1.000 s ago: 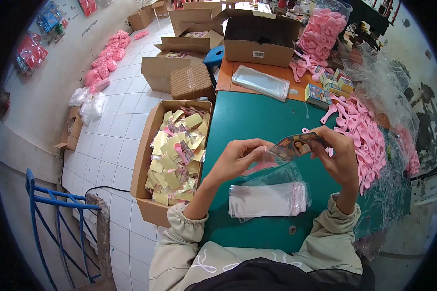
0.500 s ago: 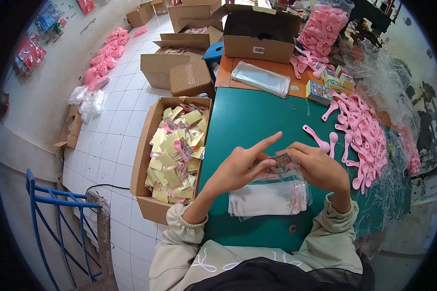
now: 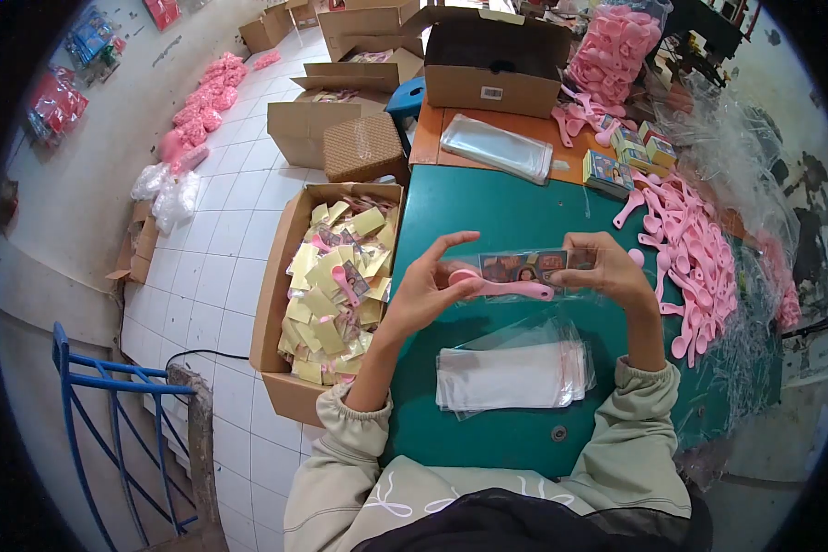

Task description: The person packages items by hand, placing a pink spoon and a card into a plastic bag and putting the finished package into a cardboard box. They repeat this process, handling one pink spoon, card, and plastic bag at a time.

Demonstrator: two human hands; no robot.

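A: What are the left fingers (image 3: pixel 453 241) doing?

B: The index is lifted and spread away from the thumb, which presses at the bowl end of a pink spoon (image 3: pixel 515 289). The rest are partly hidden behind it.

A: And the right fingers (image 3: pixel 587 243)?

B: They're pinching the far end of a picture card (image 3: pixel 526 267) and the clear plastic around it. Card and spoon lie lengthwise between the two hands, above the tabletop (image 3: pixel 497 207).

A: Is the spoon inside the plastic?

B: I can't tell; it lies along the card's lower edge.

A: What's closest to the fingers?

B: Toward the body from them, a stack of clear bags (image 3: pixel 506 375), flat on the green top. To their right, a heap of pink spoons (image 3: pixel 695 267).

A: Farther out?

B: Beyond them, a bundle of clear sleeves (image 3: pixel 497 147), with small picture-covered stacks (image 3: pixel 609 171) to its right and an open carton (image 3: pixel 495 87) behind. Left of the fingers, beside the table, a cardboard box (image 3: pixel 281 382) holds a jumble of yellow-backed packets (image 3: pixel 322 308).
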